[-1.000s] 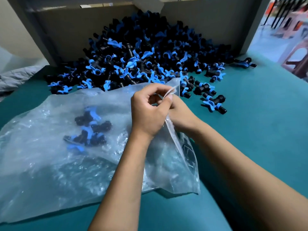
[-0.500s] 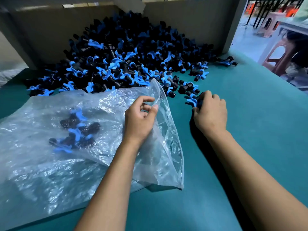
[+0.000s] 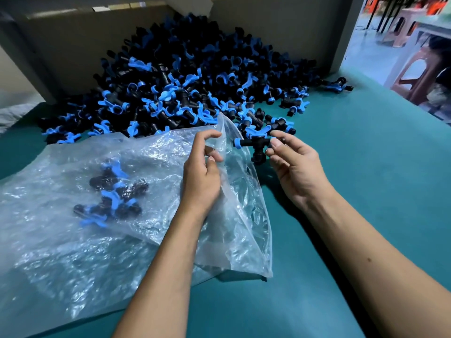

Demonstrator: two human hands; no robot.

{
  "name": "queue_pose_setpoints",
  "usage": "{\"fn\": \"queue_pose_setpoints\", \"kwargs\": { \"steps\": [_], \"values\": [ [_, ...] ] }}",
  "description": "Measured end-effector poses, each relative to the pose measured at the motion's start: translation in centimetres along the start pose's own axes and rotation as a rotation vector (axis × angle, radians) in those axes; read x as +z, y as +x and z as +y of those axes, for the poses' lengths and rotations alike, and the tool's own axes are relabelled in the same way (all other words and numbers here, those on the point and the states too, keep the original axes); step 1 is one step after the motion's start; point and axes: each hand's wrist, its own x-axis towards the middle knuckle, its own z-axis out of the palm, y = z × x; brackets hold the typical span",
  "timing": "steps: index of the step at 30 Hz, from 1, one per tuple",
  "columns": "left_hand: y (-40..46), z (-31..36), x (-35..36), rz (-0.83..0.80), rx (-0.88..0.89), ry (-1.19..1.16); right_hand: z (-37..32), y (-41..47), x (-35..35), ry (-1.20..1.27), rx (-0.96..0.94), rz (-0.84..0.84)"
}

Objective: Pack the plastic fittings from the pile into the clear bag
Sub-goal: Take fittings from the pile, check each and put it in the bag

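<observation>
A big pile of black and blue plastic fittings [image 3: 185, 84] lies at the back of the teal table. A crumpled clear bag [image 3: 73, 240] lies in front of it, with several fittings [image 3: 114, 191] inside. My left hand [image 3: 201, 174] pinches the bag's upper edge and holds its mouth up. My right hand [image 3: 296, 167] holds one black T-shaped fitting [image 3: 255, 146] by its right end, just outside the bag's mouth.
Cardboard walls [image 3: 73, 40] stand behind the pile. A lone fitting [image 3: 338, 85] lies at the far right of the teal table [image 3: 353, 167]. Plastic stools [image 3: 415, 71] stand on the floor beyond the table's right edge.
My right hand let go of the bag, reached to the pile's edge, and came back holding one fitting at the bag's mouth. My left hand kept its grip on the bag's edge.
</observation>
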Motion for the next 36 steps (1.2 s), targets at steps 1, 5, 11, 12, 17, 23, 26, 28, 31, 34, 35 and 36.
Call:
{"fn": "queue_pose_setpoints", "kwargs": {
  "steps": [1, 5, 11, 12, 17, 23, 26, 28, 31, 34, 35, 36],
  "values": [
    [0.1, 0.0, 0.0, 0.004, 0.006, -0.015, 0.0, 0.0, 0.1, 0.019, -0.002, -0.008],
    [0.1, -0.1, 0.2, -0.047, -0.01, -0.045, 0.4, -0.1, 0.3, -0.06, -0.016, -0.034],
    [-0.2, 0.0, -0.2, -0.14, -0.139, -0.351, 1.2, -0.1, 0.2, -0.206, -0.032, -0.04],
    [-0.3, -0.1, -0.2, -0.153, -0.112, -0.307, 1.2, -0.1, 0.2, -0.212, -0.031, -0.057],
    [-0.4, 0.4, -0.2, -0.165, -0.082, -0.293, 1.5, 0.0, 0.0, -0.255, -0.012, -0.122],
    [-0.3, 0.5, -0.3, -0.165, -0.084, -0.317, 1.6, 0.2, -0.4, -0.294, -0.009, -0.167],
    [-0.3, 0.5, -0.4, -0.168, -0.067, -0.328, 1.6, 0.3, -0.5, -0.319, -0.004, -0.203],
    [-0.3, 0.4, -0.5, -0.17, -0.07, -0.328, 1.7, 0.2, -0.3, -0.305, 0.003, -0.191],
    [-0.1, 0.1, -0.9, -0.128, -0.129, -0.359, 1.5, 0.4, -0.3, -0.148, 0.03, -0.069],
    [0.0, -0.2, -1.1, -0.105, -0.146, -0.376, 1.3, 0.6, -0.5, -0.075, 0.031, 0.004],
    [0.0, -0.1, -1.1, -0.122, -0.13, -0.364, 1.4, 0.6, -0.4, -0.084, 0.023, -0.002],
    [-0.1, -0.1, -0.9, -0.154, -0.112, -0.348, 1.5, 0.5, -0.4, -0.113, 0.01, -0.025]
  ]
}}
